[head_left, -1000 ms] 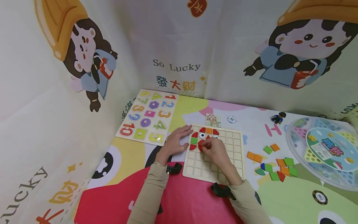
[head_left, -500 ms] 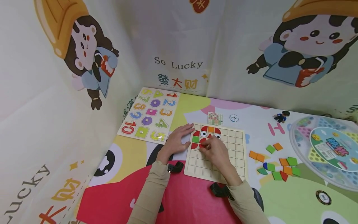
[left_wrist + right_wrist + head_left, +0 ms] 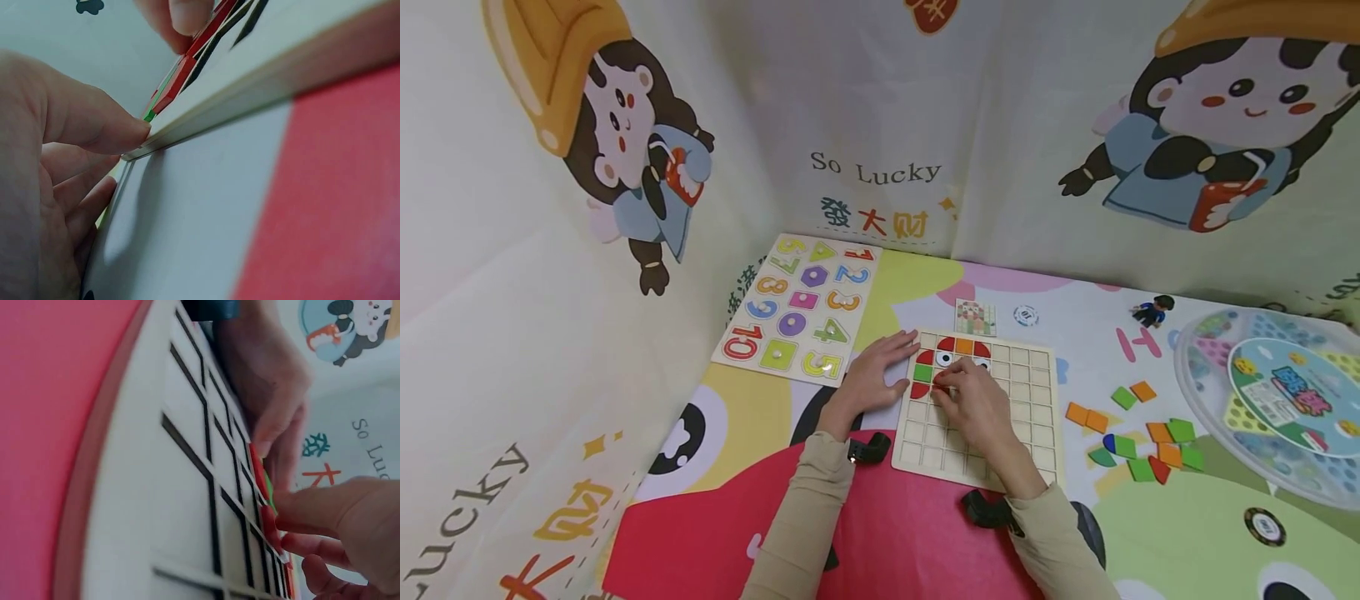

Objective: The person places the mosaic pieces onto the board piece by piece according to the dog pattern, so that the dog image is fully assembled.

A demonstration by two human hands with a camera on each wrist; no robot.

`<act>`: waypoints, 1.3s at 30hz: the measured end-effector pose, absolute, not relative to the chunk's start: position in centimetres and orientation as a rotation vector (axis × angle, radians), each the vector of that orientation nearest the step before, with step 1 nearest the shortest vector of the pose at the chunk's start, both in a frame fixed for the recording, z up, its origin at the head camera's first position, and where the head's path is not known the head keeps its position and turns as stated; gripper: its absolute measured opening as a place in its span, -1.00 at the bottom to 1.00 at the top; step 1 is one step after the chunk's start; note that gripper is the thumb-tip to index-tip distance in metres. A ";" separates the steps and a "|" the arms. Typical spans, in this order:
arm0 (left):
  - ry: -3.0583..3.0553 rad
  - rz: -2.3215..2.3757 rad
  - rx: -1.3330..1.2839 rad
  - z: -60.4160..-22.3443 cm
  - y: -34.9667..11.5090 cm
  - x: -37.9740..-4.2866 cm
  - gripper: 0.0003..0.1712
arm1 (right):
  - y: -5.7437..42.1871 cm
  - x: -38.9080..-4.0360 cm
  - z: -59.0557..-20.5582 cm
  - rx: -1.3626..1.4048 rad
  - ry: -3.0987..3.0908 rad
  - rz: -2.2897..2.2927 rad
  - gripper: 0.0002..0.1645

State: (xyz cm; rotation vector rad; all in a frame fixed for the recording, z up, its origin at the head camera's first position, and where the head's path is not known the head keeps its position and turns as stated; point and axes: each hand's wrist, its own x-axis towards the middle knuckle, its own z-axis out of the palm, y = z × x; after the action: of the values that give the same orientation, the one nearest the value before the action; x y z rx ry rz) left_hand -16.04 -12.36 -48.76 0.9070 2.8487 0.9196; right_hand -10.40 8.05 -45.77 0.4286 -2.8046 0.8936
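A wooden grid board (image 3: 928, 446) lies on the table, its upper left cells filled with red, orange and green tiles and white eye tiles. My left hand (image 3: 872, 375) rests along the board's left edge, fingers extended. In the left wrist view its thumb (image 3: 106, 125) touches the board's side. My right hand (image 3: 977, 404) is over the filled cells. Its thumb and fingers pinch a red tile (image 3: 270, 526) at the board's surface in the right wrist view. The fingertips hide part of that tile, so its exact shape and seating cannot be told.
Loose green, orange, red and blue tiles (image 3: 1141, 471) lie right of the board. A clear round game case (image 3: 1195, 400) stands at far right, near a small figurine (image 3: 1152, 312). A number puzzle (image 3: 805, 302) lies left; a pattern card (image 3: 976, 317) sits behind the board.
My right fingertips have shifted slightly up and left over the red tile. The left hand stays at the board's edge. The head view has moved slightly.
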 end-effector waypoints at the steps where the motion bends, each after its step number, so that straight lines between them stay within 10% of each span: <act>1: 2.848 0.924 0.909 -48.7 -12.3 -16.0 -0.31 | 8.4 -10.3 -45.6 0.414 -2.800 0.919 -0.83; 13: 2.829 0.973 0.900 -48.9 -12.5 -16.0 -0.31 | 19.2 -7.9 -44.0 -0.072 -2.866 0.911 -0.65; 22: 2.824 0.992 0.903 -48.9 -12.5 -15.9 -0.31 | 24.7 -6.0 -44.9 0.050 -2.956 0.888 -0.58; 39: 2.827 1.002 0.946 -48.8 -12.3 -15.9 -0.32 | 17.8 -8.8 -44.7 0.321 -2.763 1.101 -0.70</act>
State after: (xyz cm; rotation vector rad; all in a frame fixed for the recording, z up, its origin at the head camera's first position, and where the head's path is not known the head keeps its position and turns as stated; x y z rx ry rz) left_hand -15.90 -12.34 -48.79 0.9456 2.8272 1.0022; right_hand -8.83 17.81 -44.66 0.3213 -2.7633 1.1012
